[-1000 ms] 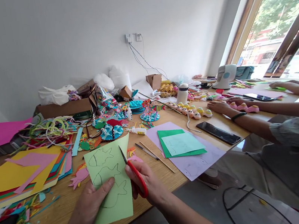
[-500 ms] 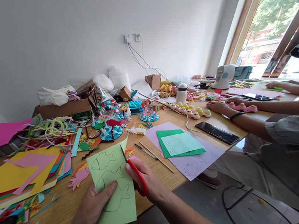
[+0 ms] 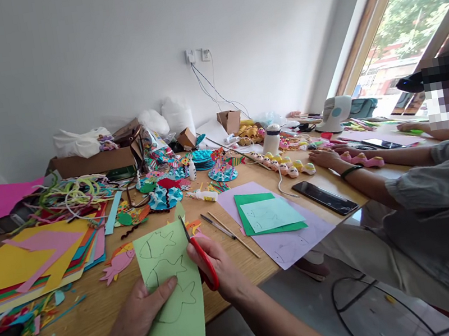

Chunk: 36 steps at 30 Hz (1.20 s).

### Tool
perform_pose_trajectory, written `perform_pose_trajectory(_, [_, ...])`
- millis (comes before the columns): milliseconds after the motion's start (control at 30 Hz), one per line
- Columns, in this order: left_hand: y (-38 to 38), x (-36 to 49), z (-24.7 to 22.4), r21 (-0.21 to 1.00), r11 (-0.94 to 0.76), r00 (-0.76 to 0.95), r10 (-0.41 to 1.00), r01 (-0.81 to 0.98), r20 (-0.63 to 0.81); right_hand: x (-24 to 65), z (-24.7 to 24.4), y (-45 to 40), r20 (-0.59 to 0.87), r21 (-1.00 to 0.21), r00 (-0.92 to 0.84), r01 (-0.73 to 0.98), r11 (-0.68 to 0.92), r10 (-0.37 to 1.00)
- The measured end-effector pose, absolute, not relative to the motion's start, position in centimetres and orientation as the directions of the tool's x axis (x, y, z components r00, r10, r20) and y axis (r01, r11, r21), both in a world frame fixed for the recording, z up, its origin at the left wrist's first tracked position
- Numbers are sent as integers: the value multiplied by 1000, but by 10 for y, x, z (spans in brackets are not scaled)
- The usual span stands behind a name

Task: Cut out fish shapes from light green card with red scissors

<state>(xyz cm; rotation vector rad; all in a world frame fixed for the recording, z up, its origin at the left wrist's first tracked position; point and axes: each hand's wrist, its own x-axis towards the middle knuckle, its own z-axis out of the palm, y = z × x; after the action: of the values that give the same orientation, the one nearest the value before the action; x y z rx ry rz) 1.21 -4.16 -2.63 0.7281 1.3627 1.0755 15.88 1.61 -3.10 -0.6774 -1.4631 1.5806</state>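
Observation:
A light green sheet of paper (image 3: 177, 329) with three fish outlines drawn on it is held up over the table's front edge. My left hand (image 3: 147, 311) grips its lower left side, thumb across the front, fingers behind. Red-handled scissors (image 3: 206, 262) are in my right hand (image 3: 221, 270), closed around the handles. Their dark blades point up along the sheet's upper right edge. A narrow green flap (image 3: 179, 210) stands up by the blade tips. Left of the sheet lies a pink paper fish (image 3: 118, 262).
Stacked coloured paper (image 3: 62, 250) and scraps (image 3: 40, 322) lie at left. Right of the scissors are a pen (image 3: 218, 227), a thin stick (image 3: 235, 235), purple paper (image 3: 280, 253) and a phone (image 3: 325, 197). A co-worker's arms (image 3: 361, 169) rest on the table at right.
The sheet's top right strip has come away from the main edge and now shows as a separate flap near the blades. The co-worker at right leans further in.

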Motion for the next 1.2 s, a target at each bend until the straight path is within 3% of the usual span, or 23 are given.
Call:
perform_pose_trajectory(233, [-41,13,-28,915,371,-108,914,-160,-390,159,-41,20,113,-982,-489,-190,20,865])
perform_pose_trajectory(433, [-36,17,-37,942,305,-118,940,-138,-321,163,-47,22,122,-951,-460,-307,-29,879])
perform_pose_trajectory(567, [-32,22,-41,966,256,-93,963,27,-252,171,-48,18,104,-920,-549,-369,-129,829])
perform_pose_trajectory(700, [-28,4,-36,966,95,94,988,242,-121,182,-55,20,7,-930,-540,-314,-193,842])
perform_pose_trajectory(800, [-29,-26,-34,833,-56,18,998,551,55,195,-62,29,-11,-943,-422,-298,-151,906])
perform_pose_trajectory(900, [-40,-53,-49,493,-151,105,987,857,119,209,-67,40,23,-946,-259,-317,-62,966])
perform_pose_trajectory(1000, [-59,-65,-77,250,-269,288,957,930,-40,217,-74,47,43,-937,-157,-348,-15,987])
perform_pose_trajectory(1067, [-71,-66,-93,158,-275,293,950,948,-105,219,-78,48,37,-927,-153,-374,-23,988])
perform_pose_trajectory(1200, [-84,-65,-99,128,-299,301,954,946,6,216,-83,46,-1,-919,-186,-387,-74,983])
